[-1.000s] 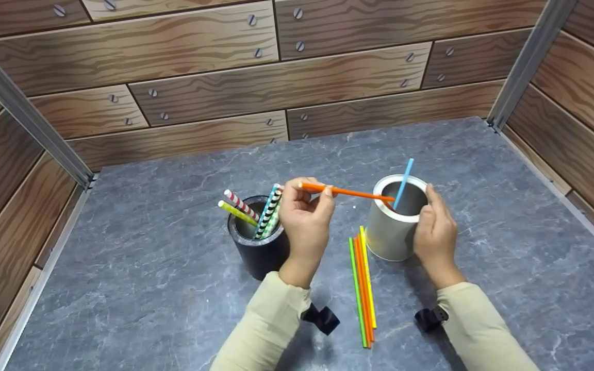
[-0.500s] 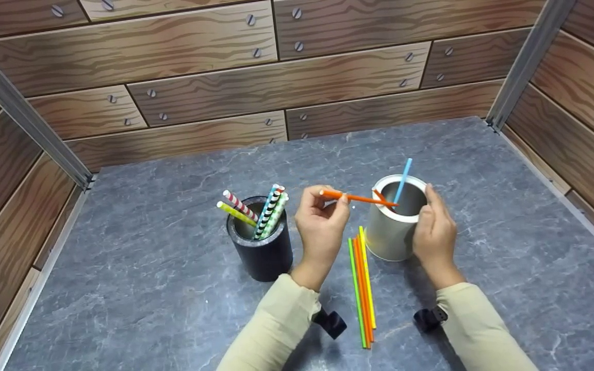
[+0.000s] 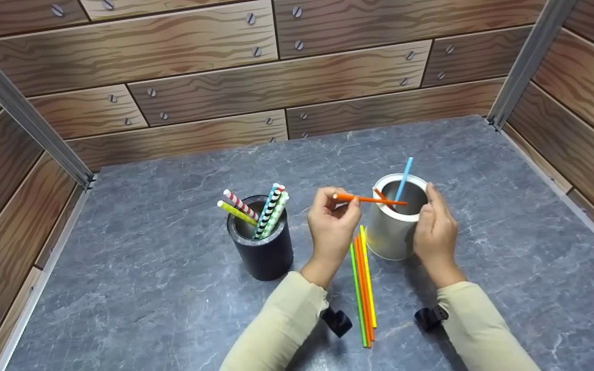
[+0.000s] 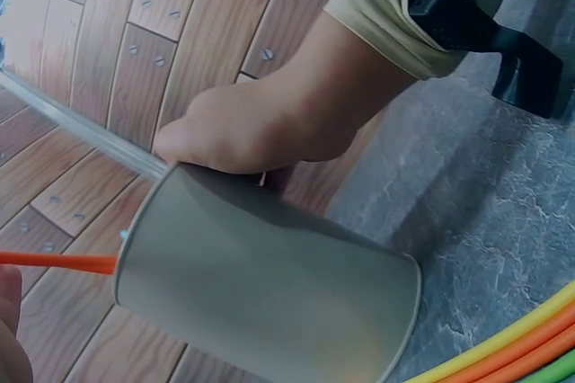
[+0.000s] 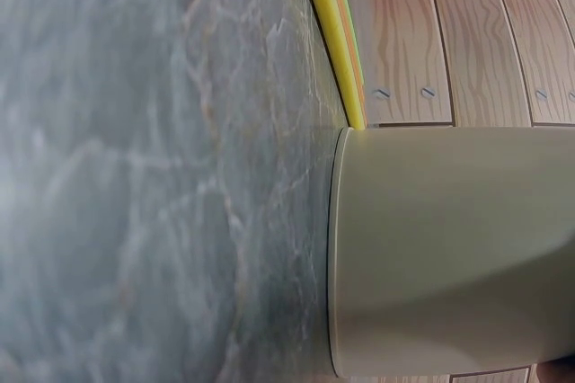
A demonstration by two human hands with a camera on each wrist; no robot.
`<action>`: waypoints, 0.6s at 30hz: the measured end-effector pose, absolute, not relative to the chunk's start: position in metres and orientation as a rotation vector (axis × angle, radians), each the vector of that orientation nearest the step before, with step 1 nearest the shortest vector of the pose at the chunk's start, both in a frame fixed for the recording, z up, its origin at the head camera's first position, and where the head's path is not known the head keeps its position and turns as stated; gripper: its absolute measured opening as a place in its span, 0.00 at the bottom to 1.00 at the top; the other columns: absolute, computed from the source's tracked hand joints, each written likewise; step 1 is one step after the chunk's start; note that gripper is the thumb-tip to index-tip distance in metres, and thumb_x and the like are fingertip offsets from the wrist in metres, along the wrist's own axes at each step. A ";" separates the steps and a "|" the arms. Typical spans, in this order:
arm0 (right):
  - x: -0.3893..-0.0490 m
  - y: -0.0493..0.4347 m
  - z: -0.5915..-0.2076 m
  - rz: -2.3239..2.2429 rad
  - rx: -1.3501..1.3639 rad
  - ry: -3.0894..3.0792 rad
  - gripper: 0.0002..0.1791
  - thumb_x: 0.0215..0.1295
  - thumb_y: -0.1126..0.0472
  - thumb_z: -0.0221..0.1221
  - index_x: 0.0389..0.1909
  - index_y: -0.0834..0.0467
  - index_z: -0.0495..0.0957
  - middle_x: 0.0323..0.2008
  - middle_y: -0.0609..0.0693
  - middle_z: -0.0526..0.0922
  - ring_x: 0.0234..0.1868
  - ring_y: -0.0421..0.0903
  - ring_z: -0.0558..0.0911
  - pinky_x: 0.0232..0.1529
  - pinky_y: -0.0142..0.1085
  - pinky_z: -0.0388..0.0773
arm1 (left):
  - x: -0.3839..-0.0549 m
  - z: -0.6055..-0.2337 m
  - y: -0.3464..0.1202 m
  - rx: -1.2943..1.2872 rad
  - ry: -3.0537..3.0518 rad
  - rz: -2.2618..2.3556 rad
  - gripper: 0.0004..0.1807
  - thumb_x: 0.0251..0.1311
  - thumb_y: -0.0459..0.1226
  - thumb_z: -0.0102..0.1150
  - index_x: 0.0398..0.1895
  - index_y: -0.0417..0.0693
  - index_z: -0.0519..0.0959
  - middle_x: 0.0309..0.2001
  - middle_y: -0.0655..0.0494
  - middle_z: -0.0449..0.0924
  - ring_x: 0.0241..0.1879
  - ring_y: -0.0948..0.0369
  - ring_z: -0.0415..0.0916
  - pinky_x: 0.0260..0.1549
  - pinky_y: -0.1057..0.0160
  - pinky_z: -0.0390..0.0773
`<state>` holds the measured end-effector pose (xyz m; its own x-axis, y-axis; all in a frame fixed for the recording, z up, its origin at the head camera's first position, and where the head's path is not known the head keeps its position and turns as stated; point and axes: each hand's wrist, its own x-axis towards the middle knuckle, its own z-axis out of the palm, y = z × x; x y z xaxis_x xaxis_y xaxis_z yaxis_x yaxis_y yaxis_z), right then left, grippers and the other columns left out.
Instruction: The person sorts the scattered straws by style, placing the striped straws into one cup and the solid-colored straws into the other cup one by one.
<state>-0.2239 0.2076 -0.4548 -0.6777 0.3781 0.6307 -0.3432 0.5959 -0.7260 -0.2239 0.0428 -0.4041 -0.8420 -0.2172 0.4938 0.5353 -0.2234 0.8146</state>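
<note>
The table (image 3: 147, 268) has a grey-blue, marbled top with pale veins. On it stands the pale metal can (image 3: 390, 239), upright. Left of the can, well apart, stands a black cup (image 3: 265, 260). Green, orange and yellow straws (image 3: 365, 293) lie side by side, running from just beside the can's base toward the person.

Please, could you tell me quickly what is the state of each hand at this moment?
Left hand: holding an orange straw, pinched by thumb and fingers.
Right hand: holding the grey can at its side, near the rim.
</note>
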 end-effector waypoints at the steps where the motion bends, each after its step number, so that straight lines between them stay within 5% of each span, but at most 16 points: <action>1: -0.224 0.208 -0.455 1.136 -0.023 -2.014 0.24 0.64 0.64 0.42 0.58 0.70 0.69 0.57 0.65 0.73 0.60 0.63 0.69 0.64 0.45 0.62 | -0.224 -0.405 0.044 -0.378 -1.577 -2.100 0.08 0.44 0.18 0.56 0.28 0.30 0.70 0.27 0.54 0.74 0.28 0.66 0.75 0.32 0.66 0.80; 11: -0.224 0.208 -0.455 1.134 -0.018 -1.992 0.23 0.63 0.65 0.42 0.57 0.71 0.70 0.56 0.66 0.73 0.59 0.64 0.70 0.64 0.43 0.63 | -0.229 -0.412 0.054 -0.353 -1.651 -2.098 0.08 0.44 0.19 0.57 0.28 0.31 0.71 0.28 0.51 0.74 0.29 0.67 0.75 0.33 0.60 0.81; 18: -0.224 0.208 -0.455 1.129 -0.026 -2.008 0.23 0.63 0.65 0.42 0.57 0.69 0.70 0.56 0.66 0.73 0.60 0.62 0.70 0.63 0.44 0.63 | -0.234 -0.415 0.062 -0.368 -1.687 -2.079 0.07 0.45 0.21 0.57 0.27 0.33 0.70 0.27 0.46 0.74 0.29 0.68 0.75 0.32 0.64 0.81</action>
